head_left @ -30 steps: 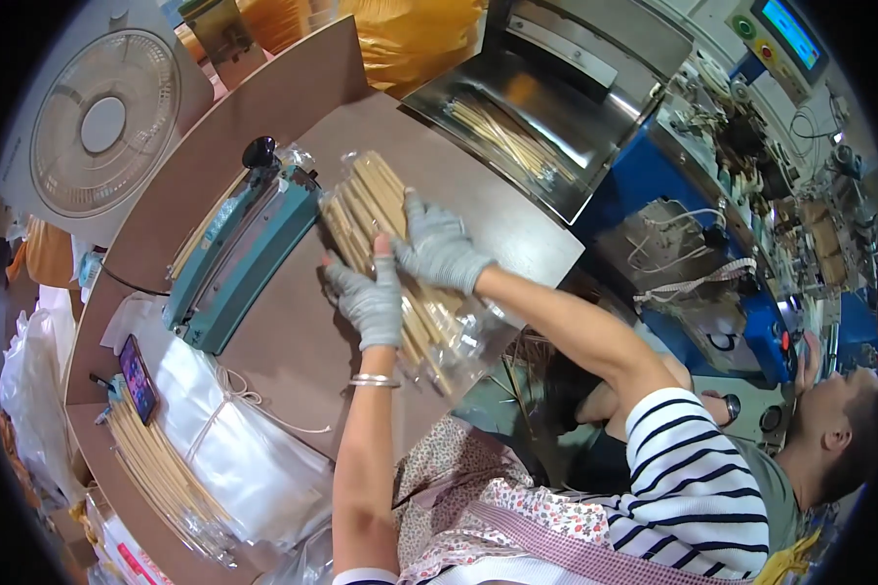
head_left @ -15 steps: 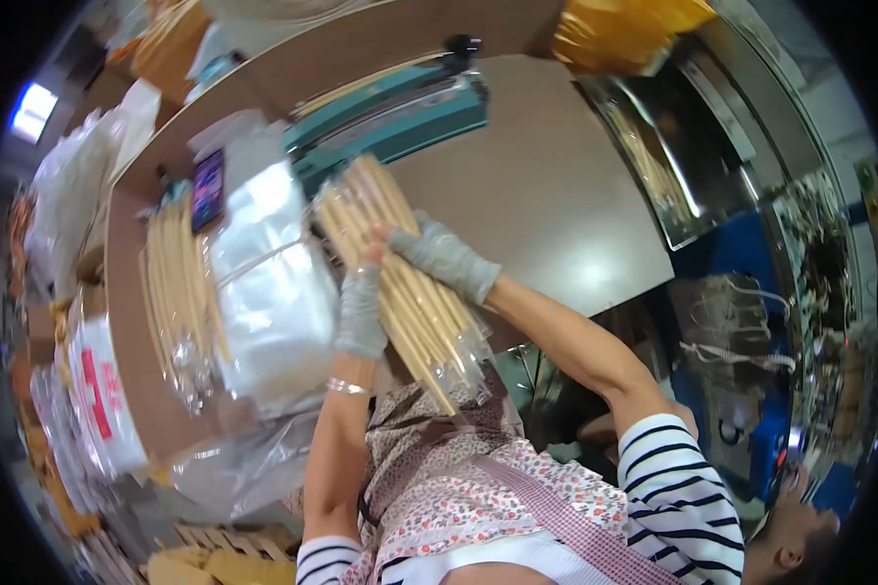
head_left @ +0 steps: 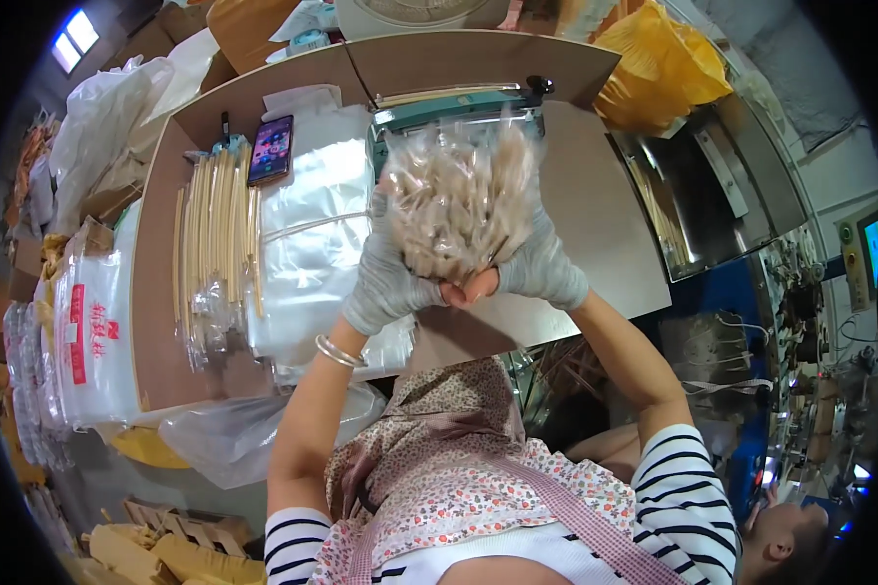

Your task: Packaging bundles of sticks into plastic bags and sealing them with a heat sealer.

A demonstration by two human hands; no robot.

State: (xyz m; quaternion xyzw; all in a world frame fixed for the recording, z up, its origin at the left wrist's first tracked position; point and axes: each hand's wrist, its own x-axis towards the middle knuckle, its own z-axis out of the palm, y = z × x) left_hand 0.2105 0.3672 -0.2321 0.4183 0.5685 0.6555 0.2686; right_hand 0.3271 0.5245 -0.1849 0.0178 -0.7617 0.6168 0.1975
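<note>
Upright between both hands is a thick bundle of wrapped wooden chopsticks (head_left: 463,195), its crinkled clear wrapper ends facing up at me. My left hand (head_left: 395,273), in a grey fingerless glove, is closed around the bundle's left side. My right hand (head_left: 541,265), gloved alike, grips the other side; the thumbs meet at the near side. Most other fingers are hidden behind the bundle. Just left lies a stack of clear plastic bags (head_left: 317,249) with a string across it. Behind the bundle stands a teal bar-shaped bag sealer (head_left: 449,110), partly covered.
More wrapped chopsticks (head_left: 215,234) lie at the left of the brown table (head_left: 595,214), with a phone (head_left: 270,149) near them. A raised board edges the back. A yellow bag (head_left: 663,68) and a metal tray (head_left: 727,195) are at right. Another person (head_left: 790,536) sits lower right.
The bundle, slanting with its sticks' lengths showing, has been tipped so its wrapped ends face me. My hands have moved apart to its two sides and slightly right in view.
</note>
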